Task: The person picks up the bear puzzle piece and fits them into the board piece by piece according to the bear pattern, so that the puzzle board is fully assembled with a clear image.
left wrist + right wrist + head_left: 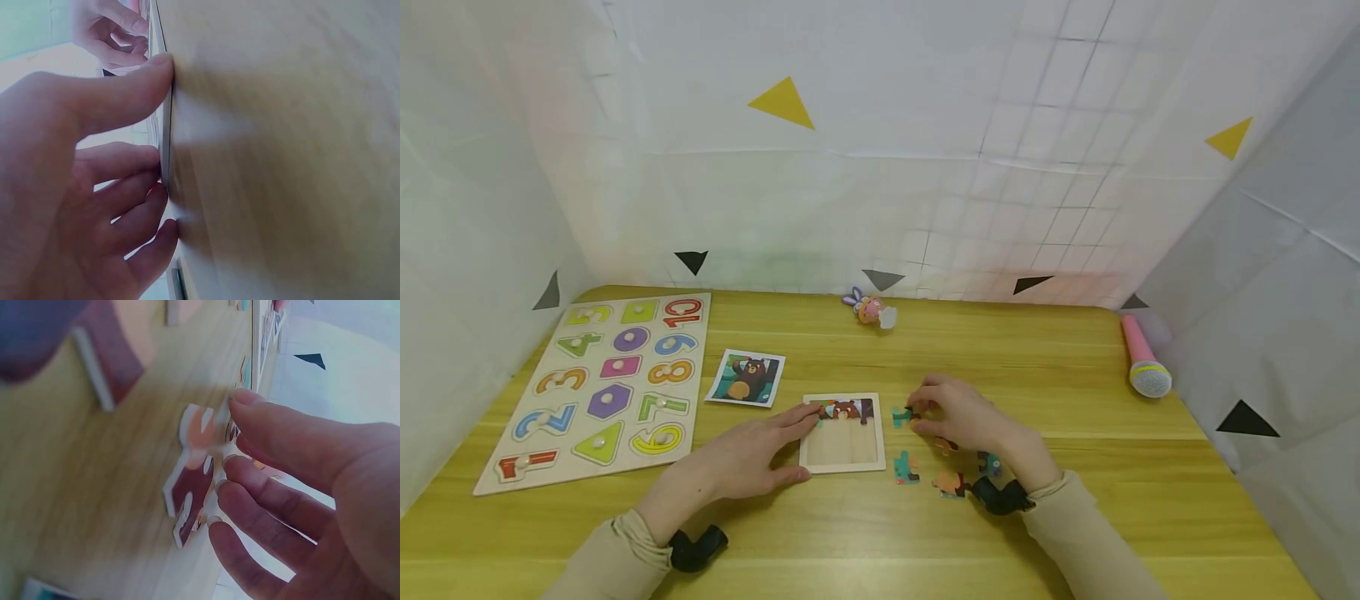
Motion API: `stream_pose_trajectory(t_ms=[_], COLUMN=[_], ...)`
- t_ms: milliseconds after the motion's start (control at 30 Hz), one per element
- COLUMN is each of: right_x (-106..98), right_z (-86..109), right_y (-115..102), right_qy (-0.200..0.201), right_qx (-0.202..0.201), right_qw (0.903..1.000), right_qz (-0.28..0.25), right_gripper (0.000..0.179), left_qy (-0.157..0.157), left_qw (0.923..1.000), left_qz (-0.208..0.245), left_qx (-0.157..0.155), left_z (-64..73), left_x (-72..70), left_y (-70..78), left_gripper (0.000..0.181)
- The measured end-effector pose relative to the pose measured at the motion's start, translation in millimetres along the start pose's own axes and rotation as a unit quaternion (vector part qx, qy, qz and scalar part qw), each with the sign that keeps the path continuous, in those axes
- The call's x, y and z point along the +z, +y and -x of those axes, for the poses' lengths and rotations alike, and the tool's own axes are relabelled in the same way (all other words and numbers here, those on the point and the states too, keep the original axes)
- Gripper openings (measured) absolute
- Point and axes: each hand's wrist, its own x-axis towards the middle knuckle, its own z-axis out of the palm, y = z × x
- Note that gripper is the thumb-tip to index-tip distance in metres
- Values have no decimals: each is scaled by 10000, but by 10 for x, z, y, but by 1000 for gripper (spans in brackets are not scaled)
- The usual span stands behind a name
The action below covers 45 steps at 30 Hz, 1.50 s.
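A small wooden puzzle tray (842,468) lies on the table with a strip of bear picture, brown head showing, fitted along its far side. My left hand (752,460) rests at the tray's left edge, fingertips at the upper corner and thumb by the lower one. In the left wrist view, the thumb and fingers of the left hand (94,169) touch that edge. To the tray's right, my right hand (958,414) has thumb and index finger around a teal, dark and orange puzzle piece (900,417). A brown and peach puzzle piece (194,478) lies beside its fingertips.
Loose puzzle pieces, including a teal one (906,468) and an orange one (950,483), lie near the right hand. A bear picture card (747,378) and number board (567,442) stand left. A rabbit-eared figure (870,310) lies behind; a pink toy microphone (1142,354) lies right.
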Motion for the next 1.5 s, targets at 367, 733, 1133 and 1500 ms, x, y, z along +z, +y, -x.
stream_pose_trajectory(t_ms=[367, 733, 1133, 1500], right_x=[6, 20, 14, 23], right_z=[-4, 0, 6, -5], right_y=[17, 26, -6, -39], right_qy=[11, 41, 53, 69], right_qx=[151, 200, 128, 188], right_qw=[9999, 9998, 9999, 9995], right_qz=[-80, -32, 92, 250], right_gripper=[18, 19, 17, 19], left_qy=[-12, -1, -30, 5], left_qw=[10000, 10000, 9999, 9998], left_qz=[63, 80, 45, 55], left_qx=[42, 58, 111, 170], left_z=[-10, -19, -12, -9], left_x=[-1, -7, -5, -4], left_y=[-16, -30, -32, -43], left_gripper=[78, 77, 77, 77])
